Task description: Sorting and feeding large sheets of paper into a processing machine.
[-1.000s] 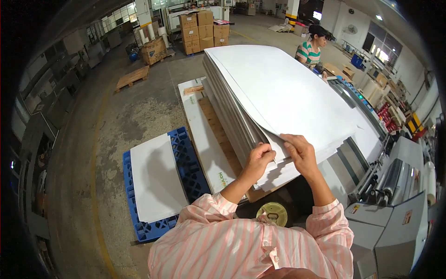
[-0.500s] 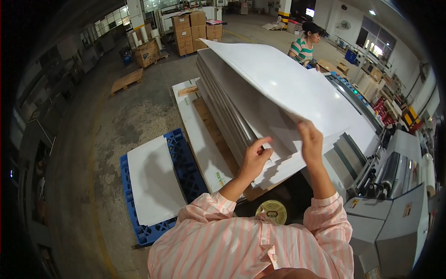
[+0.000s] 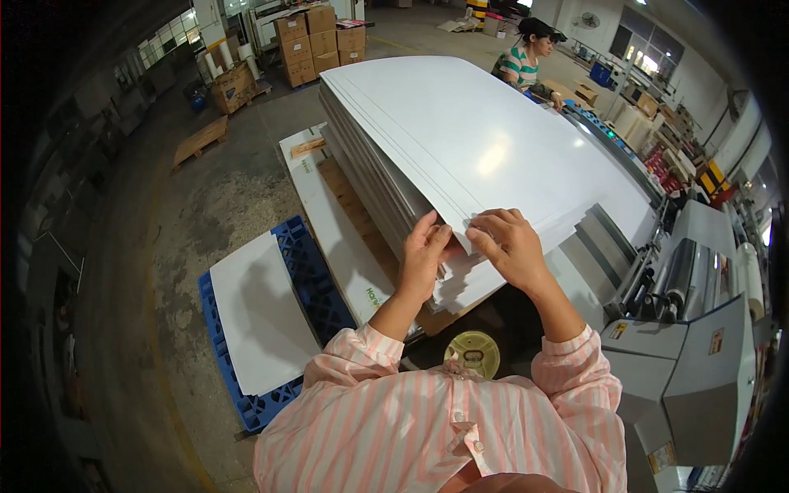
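Observation:
A tall stack of large white sheets lies in front of me, its near corner fanned out. My left hand pinches the near corner of the sheets from the left side. Just to its right, my right hand presses down on top of the same corner, fingers curled over the upper sheets. Both forearms wear pink striped sleeves. The lower sheets under my hands are partly hidden.
A grey machine with rollers stands at the right. A blue pallet with a white board lies on the floor at the left. A yellow tape roll sits below my hands. Another person works beyond the stack. Cardboard boxes stand far back.
The raised, curled top sheets have come down flat onto the stack. My right hand has dropped from the lifted edge to the near corner, close to my left hand.

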A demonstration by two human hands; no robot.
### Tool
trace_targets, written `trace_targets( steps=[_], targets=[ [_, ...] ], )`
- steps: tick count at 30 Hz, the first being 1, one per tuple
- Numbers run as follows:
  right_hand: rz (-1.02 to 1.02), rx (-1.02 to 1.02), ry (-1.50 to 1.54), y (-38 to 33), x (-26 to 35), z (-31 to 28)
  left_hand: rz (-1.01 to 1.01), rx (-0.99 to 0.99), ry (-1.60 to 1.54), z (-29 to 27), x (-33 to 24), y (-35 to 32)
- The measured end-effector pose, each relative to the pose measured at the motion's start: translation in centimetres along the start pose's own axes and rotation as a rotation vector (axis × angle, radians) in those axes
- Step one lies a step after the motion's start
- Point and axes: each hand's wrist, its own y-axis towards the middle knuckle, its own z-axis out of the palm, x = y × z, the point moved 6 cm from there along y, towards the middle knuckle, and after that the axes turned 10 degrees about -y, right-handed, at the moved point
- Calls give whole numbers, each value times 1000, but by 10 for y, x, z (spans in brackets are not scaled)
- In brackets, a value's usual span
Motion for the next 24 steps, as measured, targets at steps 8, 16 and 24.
trace_targets(
  steps=[8,16,24],
  targets=[
    [117,151,12,8,-4,1,64,-9,42,2,0,2],
    [-100,-201,-310,8,9,-5,32,-82,57,-2,2,6],
    [-62,-236,247,6,-1,-10,252,-66,288,13,-4,5]
  ],
)
